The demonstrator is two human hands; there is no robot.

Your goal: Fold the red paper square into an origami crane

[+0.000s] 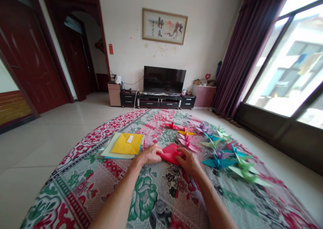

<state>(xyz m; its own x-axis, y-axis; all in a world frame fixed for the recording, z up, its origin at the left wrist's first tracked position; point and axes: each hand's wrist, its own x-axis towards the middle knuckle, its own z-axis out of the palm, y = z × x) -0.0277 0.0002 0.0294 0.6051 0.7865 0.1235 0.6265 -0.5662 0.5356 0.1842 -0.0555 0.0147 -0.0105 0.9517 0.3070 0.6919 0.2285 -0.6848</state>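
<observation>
A partly folded sheet of red origami paper (171, 154) lies on the patterned tablecloth between my hands. My left hand (152, 154) grips its left corner, fingers closed together. On the paper's right side, my right hand (188, 160) pinches the edge between thumb and fingers. Just beyond and to the right sit several folded paper cranes: a pink crane (187, 142), an orange crane (186, 132), a red crane (173, 125) and a blue crane (219, 161) among them. Left of my left hand rests a stack of coloured paper with a yellow sheet (126, 144) on top.
The round table is covered by a floral tablecloth (143, 198). More cranes, such as a light green crane (246, 171), spread toward its right edge. Across the tiled floor stand a television (165, 79) and a low cabinet (158, 101). Purple curtains (249, 47) hang at the right.
</observation>
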